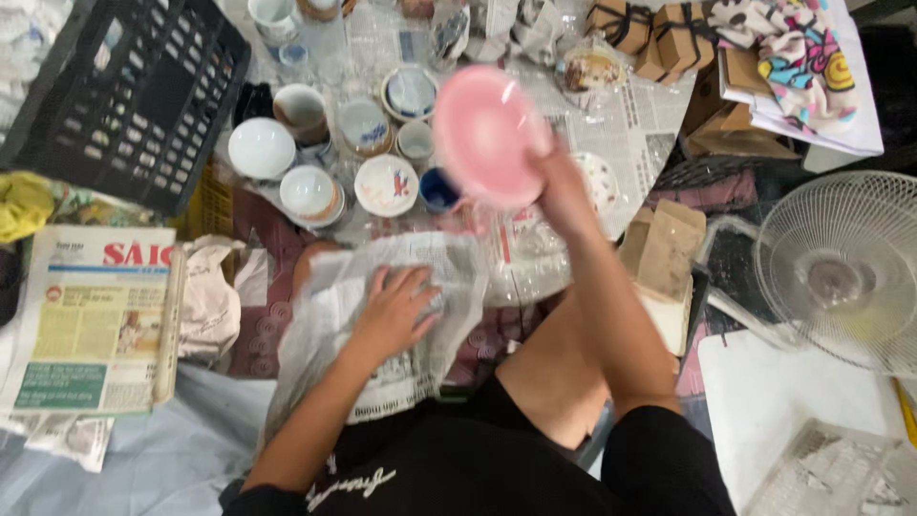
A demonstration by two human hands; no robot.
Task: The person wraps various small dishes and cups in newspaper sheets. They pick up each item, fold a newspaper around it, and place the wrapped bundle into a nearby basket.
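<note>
My right hand (564, 196) holds a pink bowl (487, 134) up by its rim, tilted so its underside faces me, above the cups on the floor. My left hand (396, 311) lies flat, fingers spread, on a crumpled sheet of newspaper (330, 315) draped over my left knee. Several ceramic cups and small bowls (310, 191) stand just beyond the paper, among them a white bowl (261, 148) and a patterned saucer-like bowl (387, 184).
A black plastic crate (124, 96) lies tilted at upper left. A folded newspaper stack (91, 320) sits at left. A white fan (841, 272) stands at right, brown paper boxes (659, 38) and a colourful cloth (798, 57) at the top right.
</note>
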